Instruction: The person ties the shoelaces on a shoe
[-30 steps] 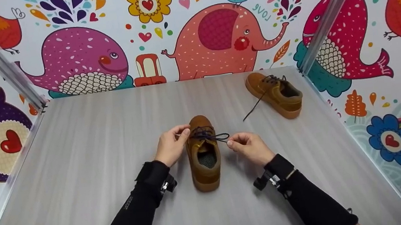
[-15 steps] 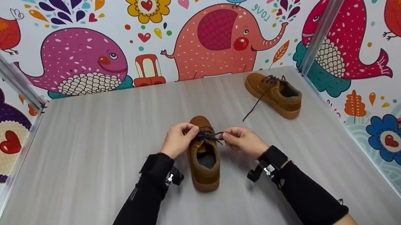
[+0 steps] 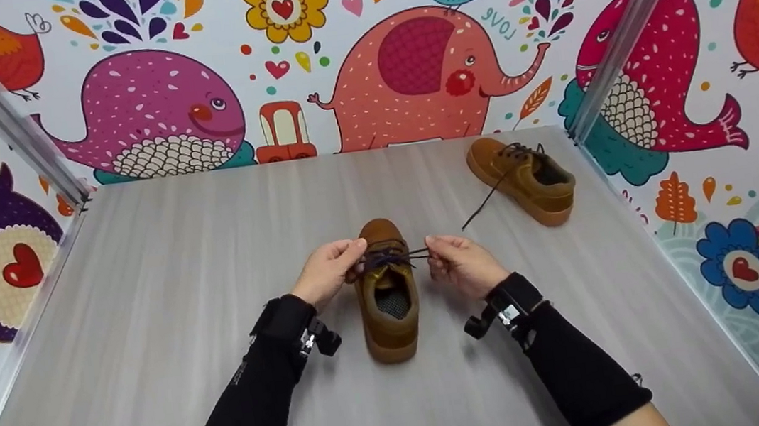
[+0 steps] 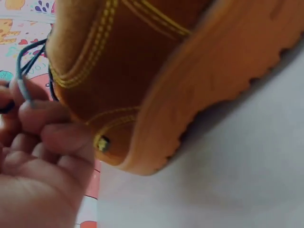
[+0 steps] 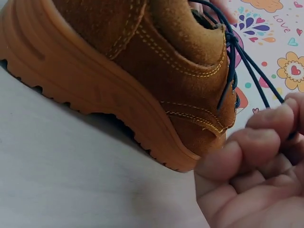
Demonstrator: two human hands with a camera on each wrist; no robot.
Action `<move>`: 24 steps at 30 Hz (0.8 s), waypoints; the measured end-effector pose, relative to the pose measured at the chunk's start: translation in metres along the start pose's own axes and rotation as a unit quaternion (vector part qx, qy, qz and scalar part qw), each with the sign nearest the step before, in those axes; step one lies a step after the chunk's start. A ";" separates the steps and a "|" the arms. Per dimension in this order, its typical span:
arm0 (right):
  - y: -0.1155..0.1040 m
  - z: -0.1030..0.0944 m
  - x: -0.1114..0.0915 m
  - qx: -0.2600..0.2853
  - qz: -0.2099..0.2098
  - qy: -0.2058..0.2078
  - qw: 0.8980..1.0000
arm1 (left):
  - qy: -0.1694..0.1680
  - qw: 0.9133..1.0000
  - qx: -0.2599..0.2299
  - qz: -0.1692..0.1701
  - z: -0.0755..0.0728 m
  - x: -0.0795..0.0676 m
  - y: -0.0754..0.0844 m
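At the middle of the grey tabletop, a brown shoe is standing on its sole, toe pointing toward the printed back wall, and its opening is showing a patterned insole. Farther back on the right, a matching second shoe is sitting at an angle, a loose lace trailing onto the tabletop. Now the left hand: it is curling in at the left side of the near shoe's front, fingertips pinching a dark lace. Across from it, the right hand is closing its thumb and fingers on two lace strands, just right of the shoe. Between the two, a knot is sitting over the lacing. On that wall, "LOVE" is reading clearly in the right wrist view; pale lettering on the black left sleeve is coming out too small to read.
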State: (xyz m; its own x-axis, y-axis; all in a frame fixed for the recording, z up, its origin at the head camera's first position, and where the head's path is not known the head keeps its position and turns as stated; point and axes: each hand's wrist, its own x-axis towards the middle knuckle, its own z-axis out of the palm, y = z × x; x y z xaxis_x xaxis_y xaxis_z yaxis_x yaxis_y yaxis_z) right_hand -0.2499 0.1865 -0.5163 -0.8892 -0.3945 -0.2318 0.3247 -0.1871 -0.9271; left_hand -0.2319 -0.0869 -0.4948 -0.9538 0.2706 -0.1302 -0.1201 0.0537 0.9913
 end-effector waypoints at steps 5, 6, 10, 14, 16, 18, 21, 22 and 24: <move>0.008 0.000 0.002 -0.026 -0.022 0.019 0.999 | 0.027 0.999 -0.033 0.013 -0.001 -0.002 -0.011; 0.010 0.000 0.002 -0.026 -0.024 0.020 0.999 | 0.033 0.998 -0.043 0.012 -0.002 -0.002 -0.014; 0.013 0.002 0.002 -0.014 -0.032 0.038 0.999 | 0.055 0.995 -0.083 0.006 -0.003 -0.002 -0.020; 0.014 0.005 0.001 -0.008 -0.027 0.065 0.997 | 0.065 0.994 -0.091 0.001 -0.004 -0.002 -0.023; 0.015 0.006 0.001 -0.008 -0.020 0.071 0.997 | 0.072 0.995 -0.069 0.003 -0.003 -0.003 -0.021; 0.015 0.005 -0.001 0.000 -0.014 0.073 0.997 | 0.079 0.996 -0.037 0.014 -0.003 -0.006 -0.017; 0.016 0.004 -0.007 0.007 -0.013 0.084 0.996 | 0.109 0.991 0.061 0.055 0.000 -0.016 -0.009; 0.016 0.004 -0.009 0.004 -0.015 0.091 0.996 | 0.120 0.984 0.102 0.080 0.001 -0.020 -0.007; 0.018 0.003 -0.014 -0.025 -0.020 0.104 0.994 | 0.139 0.960 0.199 0.143 0.007 -0.031 -0.003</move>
State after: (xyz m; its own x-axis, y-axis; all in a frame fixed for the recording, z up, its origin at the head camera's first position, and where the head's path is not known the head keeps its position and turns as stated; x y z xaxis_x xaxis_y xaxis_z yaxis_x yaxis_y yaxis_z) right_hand -0.2301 0.1858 -0.5290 -0.9504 -0.1924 -0.2445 0.2750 -0.1520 -0.9494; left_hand -0.2000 -0.0883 -0.4940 -0.9755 0.0657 0.2098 0.2186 0.3929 0.8932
